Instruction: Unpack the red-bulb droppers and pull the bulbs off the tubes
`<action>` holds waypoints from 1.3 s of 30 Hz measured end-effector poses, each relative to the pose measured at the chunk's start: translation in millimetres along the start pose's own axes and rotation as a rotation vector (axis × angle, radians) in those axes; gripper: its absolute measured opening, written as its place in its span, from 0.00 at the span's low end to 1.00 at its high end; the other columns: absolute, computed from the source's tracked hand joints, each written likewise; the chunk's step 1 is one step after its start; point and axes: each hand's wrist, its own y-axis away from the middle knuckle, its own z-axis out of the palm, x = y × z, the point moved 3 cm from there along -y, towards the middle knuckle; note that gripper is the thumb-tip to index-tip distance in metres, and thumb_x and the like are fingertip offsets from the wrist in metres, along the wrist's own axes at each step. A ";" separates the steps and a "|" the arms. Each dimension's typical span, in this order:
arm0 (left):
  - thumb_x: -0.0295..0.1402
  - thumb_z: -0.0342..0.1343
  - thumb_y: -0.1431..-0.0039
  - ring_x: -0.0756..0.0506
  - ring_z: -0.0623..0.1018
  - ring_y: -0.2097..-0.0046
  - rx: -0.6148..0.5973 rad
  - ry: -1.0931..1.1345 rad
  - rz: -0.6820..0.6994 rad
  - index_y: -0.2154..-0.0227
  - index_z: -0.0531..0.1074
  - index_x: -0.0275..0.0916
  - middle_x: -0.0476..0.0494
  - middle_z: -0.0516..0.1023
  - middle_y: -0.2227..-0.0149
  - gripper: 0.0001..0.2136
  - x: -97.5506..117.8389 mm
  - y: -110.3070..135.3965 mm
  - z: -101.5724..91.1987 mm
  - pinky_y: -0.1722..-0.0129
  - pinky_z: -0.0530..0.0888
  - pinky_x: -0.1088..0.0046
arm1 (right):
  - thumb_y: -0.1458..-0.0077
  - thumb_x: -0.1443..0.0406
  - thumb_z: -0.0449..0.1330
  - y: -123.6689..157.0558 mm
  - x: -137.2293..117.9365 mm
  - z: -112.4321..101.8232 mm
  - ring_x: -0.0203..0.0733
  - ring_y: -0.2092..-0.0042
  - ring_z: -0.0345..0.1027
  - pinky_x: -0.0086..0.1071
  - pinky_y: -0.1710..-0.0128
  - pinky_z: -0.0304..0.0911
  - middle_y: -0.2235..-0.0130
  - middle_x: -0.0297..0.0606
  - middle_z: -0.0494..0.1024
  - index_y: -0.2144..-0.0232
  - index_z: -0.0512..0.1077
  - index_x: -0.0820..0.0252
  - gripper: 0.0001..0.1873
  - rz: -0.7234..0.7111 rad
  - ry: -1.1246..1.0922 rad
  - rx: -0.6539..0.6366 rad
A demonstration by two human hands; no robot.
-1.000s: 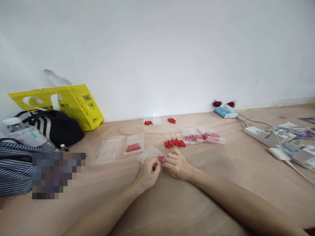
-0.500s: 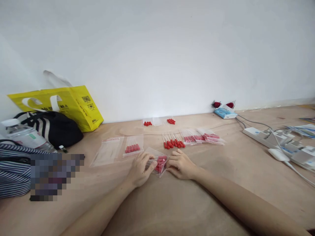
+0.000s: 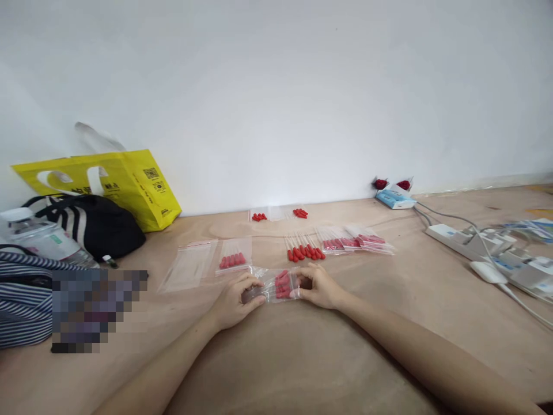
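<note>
Desk: in front of us spreads a smooth, tan, faintly wood-grained desk (image 3: 268,363).
Left hand: our left hand (image 3: 238,301) pinches one end of a zip bag (image 3: 268,281) between thumb and bent fingers.
Right hand: our right hand (image 3: 320,286) grips the opposite end, fingers curled over it.
Zip bag: it stretches between our two hands, thin, glossy and see-through; its rounded red tips gather toward the right hand. We cannot tell whether it touches the desk.
Striped fabric: at our left we see a soft, ribbed-looking striped bag (image 3: 26,302), beside a blurred-out patch.
Bagged swabs: just beyond the left hand, a flat plastic pouch (image 3: 233,260) shows a row of red capsule-shaped ends.
Flat bag: left of that pouch lies a filmy, translucent bag (image 3: 188,266).
Loose sticks: beyond the right hand, slim pale sticks (image 3: 306,251) with matte red bulbs fan side by side.
Pile: right of them, shiny filled bags (image 3: 355,239) overlap.
Power strip: farther right we find a white, hard, boxy power strip (image 3: 449,239) with cables.
Far bags: near the wall (image 3: 276,104), small red pieces (image 3: 260,217) sit on clear film.
Yellow bag: a creased yellow carrier (image 3: 159,190) leans against that wall.
</note>
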 end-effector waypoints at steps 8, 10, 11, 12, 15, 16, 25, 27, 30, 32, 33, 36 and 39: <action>0.35 0.51 0.47 0.49 0.70 0.66 0.010 -0.005 -0.039 0.69 0.68 0.39 0.48 0.70 0.68 0.06 2.3 -0.4 -0.6 0.65 0.67 0.73 | 0.68 0.62 0.69 -5.8 -5.9 0.6 0.35 0.70 0.61 0.28 0.69 0.55 0.70 0.32 0.71 0.69 0.71 0.59 0.19 0.071 -0.089 0.005; 0.35 0.50 0.47 0.49 0.70 0.66 0.006 -0.011 -0.030 0.69 0.68 0.39 0.48 0.70 0.68 0.06 2.2 -0.3 -0.5 0.64 0.67 0.73 | 0.68 0.63 0.68 -7.3 -7.0 2.0 0.34 0.71 0.61 0.27 0.70 0.55 0.70 0.32 0.71 0.70 0.69 0.61 0.19 0.111 -0.122 -0.005; 0.35 0.50 0.47 0.49 0.70 0.66 0.004 -0.016 -0.023 0.68 0.68 0.39 0.48 0.70 0.68 0.06 2.2 -0.4 -0.6 0.64 0.67 0.72 | 0.67 0.62 0.68 -8.1 -8.0 2.6 0.34 0.71 0.61 0.27 0.71 0.55 0.71 0.32 0.71 0.70 0.69 0.61 0.19 0.118 -0.130 -0.017; 0.36 0.50 0.46 0.49 0.70 0.66 0.002 -0.022 -0.017 0.68 0.68 0.39 0.48 0.70 0.68 0.07 2.1 -0.5 -0.7 0.64 0.67 0.72 | 0.67 0.62 0.68 -8.9 -9.4 2.8 0.35 0.71 0.62 0.27 0.70 0.55 0.72 0.32 0.72 0.70 0.69 0.61 0.19 0.118 -0.126 -0.026; 0.36 0.49 0.46 0.49 0.70 0.65 -0.003 -0.032 -0.009 0.68 0.68 0.39 0.48 0.70 0.67 0.07 2.0 -0.7 -1.3 0.64 0.67 0.72 | 0.68 0.61 0.68 -10.6 -14.5 2.0 0.37 0.68 0.63 0.30 0.66 0.54 0.72 0.32 0.72 0.70 0.69 0.60 0.19 0.098 -0.029 -0.014; 0.36 0.49 0.46 0.48 0.70 0.65 -0.007 -0.029 -0.012 0.67 0.68 0.39 0.47 0.70 0.67 0.07 1.8 -0.7 -1.6 0.64 0.67 0.72 | 0.68 0.62 0.69 -11.0 -15.9 1.8 0.38 0.67 0.63 0.31 0.64 0.53 0.71 0.32 0.73 0.70 0.70 0.59 0.19 0.093 0.017 -0.002; 0.36 0.49 0.47 0.49 0.70 0.66 -0.061 0.013 -0.043 0.65 0.68 0.39 0.47 0.70 0.65 0.09 -1.6 0.0 -2.9 0.65 0.67 0.73 | 0.66 0.67 0.65 -11.7 -5.7 7.2 0.31 0.73 0.60 0.25 0.72 0.54 0.76 0.27 0.68 0.74 0.66 0.60 0.14 0.081 -0.169 0.039; 0.36 0.49 0.46 0.49 0.70 0.65 -0.067 0.021 -0.047 0.64 0.68 0.39 0.46 0.70 0.64 0.09 -2.5 -0.1 -3.2 0.65 0.67 0.73 | 0.65 0.68 0.64 -9.6 0.5 3.8 0.29 0.76 0.58 0.23 0.76 0.53 0.77 0.26 0.66 0.74 0.64 0.60 0.13 0.109 -0.277 0.005; 0.36 0.50 0.47 0.49 0.70 0.65 -0.069 0.028 -0.055 0.64 0.68 0.40 0.46 0.70 0.64 0.09 -3.6 0.1 -3.5 0.64 0.67 0.73 | 0.65 0.70 0.62 -3.0 11.0 -8.4 0.28 0.77 0.57 0.22 0.78 0.52 0.78 0.25 0.64 0.74 0.62 0.60 0.13 0.142 -0.311 -0.024; 0.36 0.50 0.47 0.49 0.69 0.65 -0.077 0.030 -0.068 0.64 0.68 0.40 0.47 0.70 0.64 0.09 -4.5 0.6 -3.5 0.66 0.67 0.73 | 0.65 0.70 0.62 2.3 17.8 -17.8 0.29 0.77 0.57 0.23 0.78 0.53 0.77 0.26 0.65 0.74 0.62 0.60 0.13 0.155 -0.256 -0.040; 0.36 0.50 0.47 0.49 0.69 0.66 -0.081 0.031 -0.077 0.64 0.68 0.40 0.47 0.70 0.64 0.09 -5.0 0.9 -3.4 0.67 0.67 0.74 | 0.65 0.69 0.62 4.5 20.5 -22.1 0.29 0.76 0.57 0.23 0.77 0.54 0.76 0.27 0.66 0.73 0.63 0.60 0.13 0.153 -0.207 -0.041; 0.36 0.51 0.48 0.50 0.69 0.67 -0.077 0.032 -0.082 0.64 0.68 0.40 0.47 0.71 0.65 0.09 -6.0 2.0 -3.7 0.68 0.67 0.74 | 0.66 0.67 0.64 8.0 23.4 -30.0 0.34 0.70 0.60 0.28 0.69 0.58 0.72 0.31 0.68 0.73 0.65 0.60 0.14 0.082 -0.046 -0.021; 0.36 0.51 0.48 0.49 0.69 0.66 -0.072 0.032 -0.062 0.64 0.68 0.40 0.47 0.70 0.65 0.09 -6.4 2.9 -4.0 0.67 0.67 0.74 | 0.66 0.65 0.66 7.9 20.5 -28.2 0.38 0.63 0.62 0.34 0.60 0.57 0.67 0.34 0.70 0.69 0.67 0.60 0.18 -0.019 -0.037 -0.030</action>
